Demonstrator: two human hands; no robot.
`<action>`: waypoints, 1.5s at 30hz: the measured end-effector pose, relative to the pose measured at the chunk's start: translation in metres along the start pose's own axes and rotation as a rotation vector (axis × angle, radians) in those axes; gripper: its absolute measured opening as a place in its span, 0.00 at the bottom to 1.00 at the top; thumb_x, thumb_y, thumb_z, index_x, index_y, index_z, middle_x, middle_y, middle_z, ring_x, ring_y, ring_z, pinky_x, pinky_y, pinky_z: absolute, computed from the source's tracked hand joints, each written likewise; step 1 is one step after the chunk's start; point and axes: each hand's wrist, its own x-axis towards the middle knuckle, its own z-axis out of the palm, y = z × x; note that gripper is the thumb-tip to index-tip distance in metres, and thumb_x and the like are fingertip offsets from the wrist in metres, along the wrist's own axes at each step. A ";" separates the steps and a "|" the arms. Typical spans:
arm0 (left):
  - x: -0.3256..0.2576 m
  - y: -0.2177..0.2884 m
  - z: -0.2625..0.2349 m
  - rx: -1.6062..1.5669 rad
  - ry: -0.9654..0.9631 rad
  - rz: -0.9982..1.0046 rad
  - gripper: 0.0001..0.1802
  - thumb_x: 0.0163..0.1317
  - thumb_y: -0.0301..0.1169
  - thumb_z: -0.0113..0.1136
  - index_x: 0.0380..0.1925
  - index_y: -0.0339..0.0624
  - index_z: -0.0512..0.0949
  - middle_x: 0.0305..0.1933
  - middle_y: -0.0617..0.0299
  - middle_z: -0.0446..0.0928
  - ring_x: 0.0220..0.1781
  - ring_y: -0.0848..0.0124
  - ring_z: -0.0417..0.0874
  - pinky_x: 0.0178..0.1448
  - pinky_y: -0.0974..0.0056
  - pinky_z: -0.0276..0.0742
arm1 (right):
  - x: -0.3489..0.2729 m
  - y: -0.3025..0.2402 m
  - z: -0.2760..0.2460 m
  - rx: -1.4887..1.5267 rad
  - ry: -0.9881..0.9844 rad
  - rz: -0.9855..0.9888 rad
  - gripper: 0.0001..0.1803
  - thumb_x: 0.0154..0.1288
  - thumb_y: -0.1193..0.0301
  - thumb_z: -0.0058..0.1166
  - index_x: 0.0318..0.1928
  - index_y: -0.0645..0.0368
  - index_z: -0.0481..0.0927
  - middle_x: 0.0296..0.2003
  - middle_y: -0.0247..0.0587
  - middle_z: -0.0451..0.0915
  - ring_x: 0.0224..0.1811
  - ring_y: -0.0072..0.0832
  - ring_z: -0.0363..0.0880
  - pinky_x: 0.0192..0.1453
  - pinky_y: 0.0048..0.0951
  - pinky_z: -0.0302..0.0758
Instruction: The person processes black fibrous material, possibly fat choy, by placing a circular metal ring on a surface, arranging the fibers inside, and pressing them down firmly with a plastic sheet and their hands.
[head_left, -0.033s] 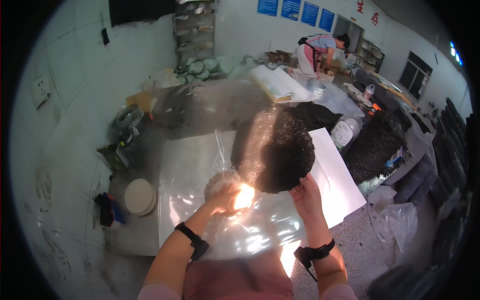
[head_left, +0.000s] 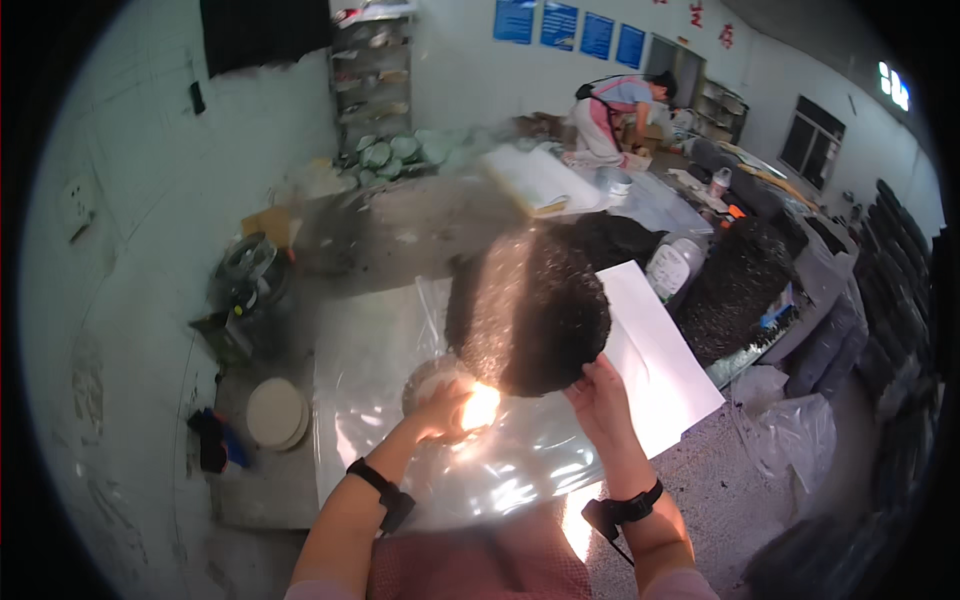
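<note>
A round black mat [head_left: 535,310] with a rough, fibrous surface is held up at a tilt over the worktable. My right hand [head_left: 602,400] pinches its lower right edge, thumb and fingers closed on it. My left hand [head_left: 437,412] lies over a round, pale, see-through piece [head_left: 420,382] just left of the mat's lower edge. Bright glare washes out its fingers, so their grip cannot be made out. Beneath both hands spreads a clear plastic sheet [head_left: 375,440], shiny with reflections. White paper [head_left: 655,350] lies under the mat's right side.
Stacked cream discs [head_left: 277,413] sit on the table [head_left: 235,490] at left. To the right are a white bottle [head_left: 672,268], a black fibrous block [head_left: 735,290] and crumpled plastic bags [head_left: 795,440]. A paper stack [head_left: 540,180] lies beyond. Far back, a person [head_left: 615,115] bends forward.
The whole view has shifted slightly, so things appear a little further left and lower. My right hand keeps hold of the black mat; my left hand stays at the pale round piece.
</note>
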 end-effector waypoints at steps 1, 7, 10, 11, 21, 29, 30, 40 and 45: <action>-0.001 -0.011 0.005 0.020 0.022 -0.059 0.54 0.44 0.38 0.72 0.70 0.63 0.50 0.76 0.46 0.34 0.77 0.49 0.31 0.69 0.34 0.41 | -0.004 0.005 0.005 -0.019 -0.017 -0.002 0.19 0.67 0.75 0.37 0.58 0.61 0.67 0.49 0.39 0.76 0.49 0.28 0.77 0.57 0.33 0.74; -0.049 0.008 -0.013 0.189 0.712 0.435 0.11 0.54 0.38 0.57 0.32 0.44 0.79 0.37 0.54 0.78 0.42 0.54 0.79 0.43 0.53 0.73 | -0.013 0.013 -0.017 -0.988 -0.115 -0.471 0.17 0.69 0.74 0.40 0.57 0.62 0.68 0.50 0.40 0.74 0.52 0.29 0.74 0.55 0.32 0.73; -0.061 0.002 0.001 0.099 0.752 0.141 0.13 0.57 0.41 0.54 0.26 0.44 0.80 0.33 0.53 0.80 0.37 0.55 0.81 0.40 0.52 0.74 | -0.029 0.010 -0.016 0.079 0.038 -0.079 0.17 0.67 0.74 0.42 0.56 0.62 0.69 0.48 0.40 0.75 0.52 0.29 0.73 0.53 0.31 0.74; -0.066 0.002 0.003 0.143 0.718 -0.008 0.16 0.58 0.43 0.53 0.23 0.44 0.81 0.29 0.53 0.80 0.35 0.54 0.81 0.39 0.51 0.74 | -0.029 0.014 -0.018 0.070 0.042 -0.076 0.17 0.67 0.74 0.42 0.56 0.62 0.69 0.48 0.40 0.75 0.52 0.29 0.73 0.53 0.31 0.74; -0.048 -0.017 0.018 0.235 0.722 -0.077 0.21 0.57 0.48 0.53 0.17 0.45 0.82 0.19 0.53 0.78 0.25 0.53 0.80 0.32 0.51 0.75 | 0.008 0.080 0.017 -0.667 -0.003 -0.188 0.12 0.68 0.70 0.44 0.50 0.58 0.72 0.44 0.39 0.76 0.49 0.32 0.73 0.60 0.38 0.69; -0.049 -0.004 0.014 0.172 0.823 -0.081 0.28 0.60 0.57 0.44 0.41 0.50 0.83 0.28 0.53 0.82 0.27 0.54 0.83 0.35 0.52 0.78 | 0.026 0.159 0.026 -0.719 -0.275 -0.304 0.18 0.64 0.74 0.51 0.54 0.62 0.70 0.49 0.39 0.76 0.55 0.28 0.72 0.61 0.32 0.68; -0.048 -0.007 0.014 0.193 0.817 -0.097 0.27 0.61 0.57 0.43 0.41 0.52 0.83 0.30 0.55 0.82 0.29 0.55 0.83 0.36 0.52 0.78 | 0.028 0.159 0.025 -0.851 -0.307 -0.284 0.19 0.64 0.76 0.51 0.56 0.63 0.69 0.50 0.39 0.76 0.55 0.27 0.72 0.60 0.31 0.69; -0.063 0.018 -0.008 0.049 0.456 -0.212 0.25 0.63 0.51 0.47 0.49 0.46 0.77 0.48 0.45 0.77 0.48 0.48 0.77 0.53 0.47 0.68 | 0.016 0.144 0.045 -0.215 -0.083 0.052 0.22 0.64 0.78 0.52 0.58 0.64 0.66 0.51 0.39 0.76 0.55 0.25 0.73 0.58 0.26 0.71; -0.055 0.004 -0.001 0.111 0.514 -0.094 0.25 0.60 0.51 0.51 0.51 0.49 0.76 0.48 0.47 0.77 0.51 0.47 0.75 0.56 0.48 0.67 | 0.021 0.155 0.029 -0.569 -0.140 -0.068 0.21 0.66 0.76 0.48 0.59 0.63 0.65 0.54 0.40 0.73 0.56 0.28 0.73 0.60 0.29 0.70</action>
